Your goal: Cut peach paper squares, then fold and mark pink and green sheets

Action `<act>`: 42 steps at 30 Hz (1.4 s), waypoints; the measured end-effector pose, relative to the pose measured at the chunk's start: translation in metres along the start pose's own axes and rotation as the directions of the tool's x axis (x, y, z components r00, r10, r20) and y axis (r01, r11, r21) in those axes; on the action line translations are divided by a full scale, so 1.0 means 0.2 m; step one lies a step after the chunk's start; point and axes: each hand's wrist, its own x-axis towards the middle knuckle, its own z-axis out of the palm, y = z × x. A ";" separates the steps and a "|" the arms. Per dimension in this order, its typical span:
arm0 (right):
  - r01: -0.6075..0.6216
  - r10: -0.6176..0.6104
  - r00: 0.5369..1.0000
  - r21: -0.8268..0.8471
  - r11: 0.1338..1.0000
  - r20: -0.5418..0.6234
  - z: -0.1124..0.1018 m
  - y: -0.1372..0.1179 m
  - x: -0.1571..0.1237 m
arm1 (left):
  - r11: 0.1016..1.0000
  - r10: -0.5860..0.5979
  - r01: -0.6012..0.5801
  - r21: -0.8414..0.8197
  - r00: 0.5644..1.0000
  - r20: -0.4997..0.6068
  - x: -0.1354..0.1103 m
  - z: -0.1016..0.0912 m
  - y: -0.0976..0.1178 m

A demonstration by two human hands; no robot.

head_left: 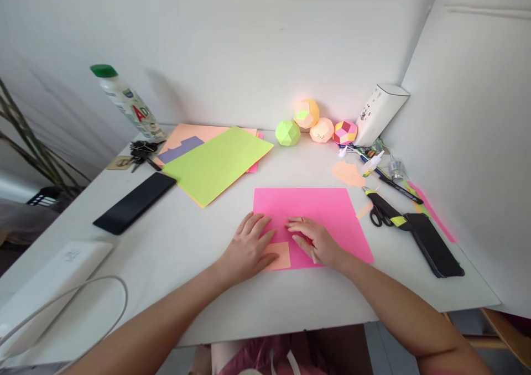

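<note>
The pink sheet lies flat at the centre of the table, its lower edge near the front rim. A small orange paper piece rests on its lower left corner.

The left hand is spread flat, palm down, fingers extended onto the pink sheet and the thumb touching the orange piece. The right hand is curled around a thin red tool, knuckles up, fingertips resting on the sheet. Both forearms enter from the bottom of the frame and converge.

At right lie scissors. At upper left sits a green sheet, and left of it a black phone.
</note>
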 end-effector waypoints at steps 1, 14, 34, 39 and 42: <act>0.006 -0.006 1.000 -0.003 1.000 -0.004 0.00 0.00 0.00 | 1.000 0.003 -0.003 -0.004 1.000 0.005 0.02 0.01 0.02; 0.084 -0.083 0.996 -0.034 0.996 0.042 -0.03 0.03 -0.01 | 0.952 -0.155 0.158 -0.263 0.987 0.030 0.18 0.10 0.07; 0.254 -0.215 0.965 -0.341 0.905 0.149 -0.03 -0.05 -0.07 | 0.887 -0.042 0.181 -0.425 0.948 0.317 0.15 0.00 -0.04; 0.248 -0.204 0.966 -0.346 0.905 0.158 -0.02 -0.05 -0.07 | 0.883 -0.031 0.178 -0.434 0.945 0.325 0.15 0.00 -0.05; 0.251 -0.207 0.966 -0.352 0.902 0.157 -0.02 -0.05 -0.07 | 0.884 -0.018 0.167 -0.437 0.946 0.323 0.15 -0.01 -0.05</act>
